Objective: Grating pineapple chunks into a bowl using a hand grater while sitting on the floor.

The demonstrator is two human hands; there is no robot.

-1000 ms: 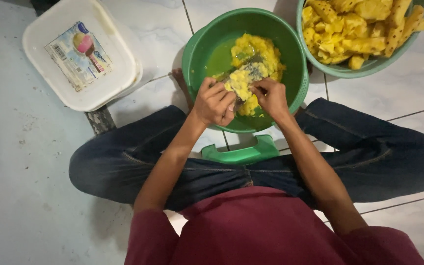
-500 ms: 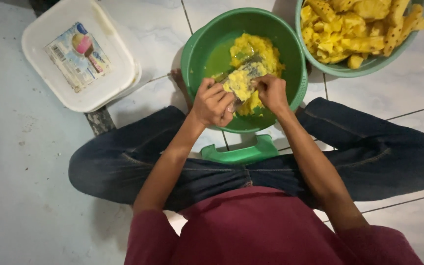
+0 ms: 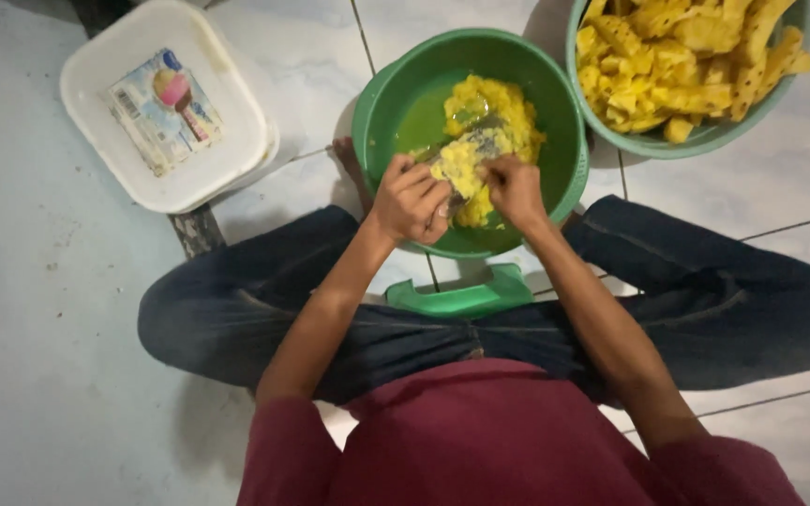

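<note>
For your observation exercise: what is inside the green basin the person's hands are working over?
The green basin holds a heap of yellow mash, and a metal grater lies across it. The left hand and right hand cover the heap's near part.

The pale green round plastic bowl of yellow fruit chunks (image 3: 705,141) was cut off by the top edge. The small metal tool (image 3: 469,141) over the yellow mash was too blurred to identify, its handle hidden under the left hand's (image 3: 412,200) curled fingers (image 3: 428,192).
</note>
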